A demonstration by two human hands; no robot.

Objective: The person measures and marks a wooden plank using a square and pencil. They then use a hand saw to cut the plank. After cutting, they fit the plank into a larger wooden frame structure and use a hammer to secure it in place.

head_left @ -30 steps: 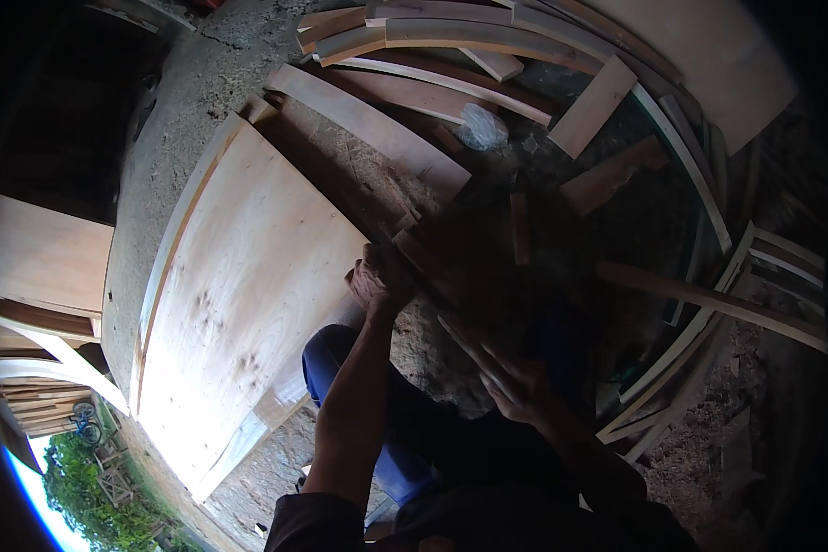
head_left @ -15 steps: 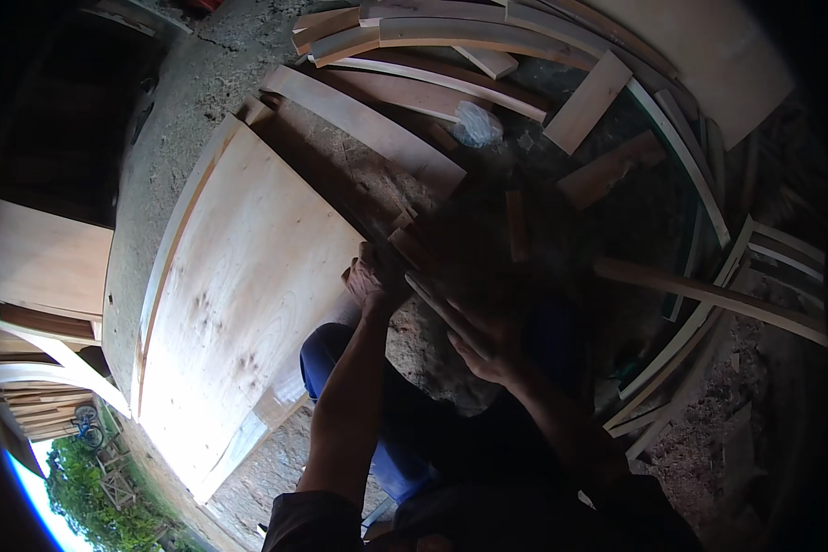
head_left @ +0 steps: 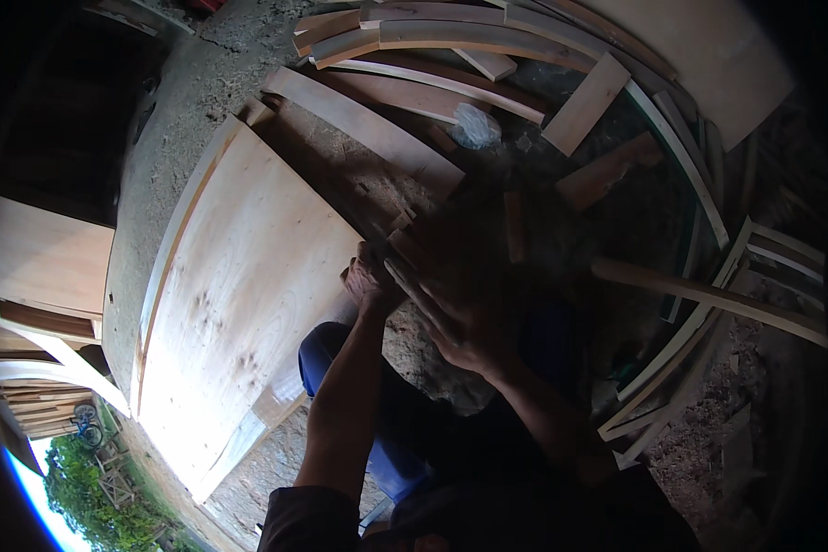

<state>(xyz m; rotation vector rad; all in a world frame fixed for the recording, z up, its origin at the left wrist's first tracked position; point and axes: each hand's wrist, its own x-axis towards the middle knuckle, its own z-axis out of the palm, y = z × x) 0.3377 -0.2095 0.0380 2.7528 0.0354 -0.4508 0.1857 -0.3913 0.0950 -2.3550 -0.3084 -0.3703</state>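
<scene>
Left hand (head_left: 370, 279): right at the pale panel (head_left: 239, 267)'s edge with curled fingers, can't tell if gripping.
Right hand (head_left: 472, 342): clenched, fingers and all, on a narrow strip (head_left: 419, 296)!

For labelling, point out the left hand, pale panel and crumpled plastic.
Left hand (head_left: 372, 281): head view, back of the hand.
Pale panel (head_left: 250, 262): head view, middle of its face.
Crumpled plastic (head_left: 477, 127): head view, its middle.

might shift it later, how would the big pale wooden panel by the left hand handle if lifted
Being broad, the panel is probably awkward one-handed. The strip along its curved edge likely stiffens it. Its smooth-looking face might slip.
</scene>
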